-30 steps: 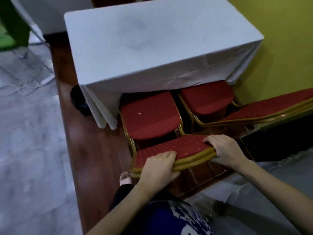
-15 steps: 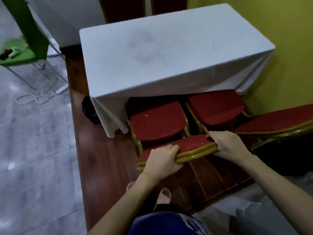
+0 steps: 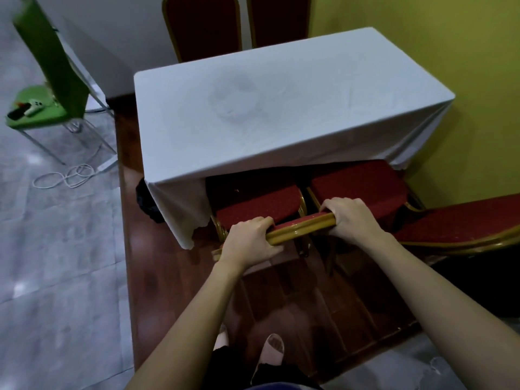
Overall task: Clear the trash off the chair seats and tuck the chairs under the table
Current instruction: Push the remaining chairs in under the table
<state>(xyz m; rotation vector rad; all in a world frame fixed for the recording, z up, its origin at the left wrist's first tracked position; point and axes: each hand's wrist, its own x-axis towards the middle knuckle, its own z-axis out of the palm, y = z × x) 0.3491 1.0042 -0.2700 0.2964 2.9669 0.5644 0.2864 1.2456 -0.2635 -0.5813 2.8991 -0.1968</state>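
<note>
From where I stood, a green chair (image 3: 42, 108) sat off at the left on the pale floor, a few small items on its seat and a white cable (image 3: 66, 177) coiled on the floor by its legs. Right of that came the surface (image 3: 281, 102), draped in a white cloth.

Over the last second the red chair (image 3: 261, 205) in the person's hands had slid forward. A second earlier most of its seat was in the open; by now the hanging cloth covered the far part of it and only the front showed. A small pale speck (image 3: 237, 190) lay on the cushion close to the cloth edge, and I could not tell whether it was trash. To my eye the tuck on this chair was nearly finished, though the speck may yet need picking off.

The left hand (image 3: 250, 240) gripped the gold top rail (image 3: 301, 228) of the backrest near its left end, fingers curled over the top. The right hand (image 3: 351, 216) held the same rail at its right end, fingers wrapped over and thumb beneath. Both forearms reached out long and nearly straight, as in a push.

Just beside it to the right, a second red chair (image 3: 363, 187) was partly under the cloth. Further right, by the yellow wall, a third red chair (image 3: 464, 223) stood well out from the surface, and I judged it was next.
</note>
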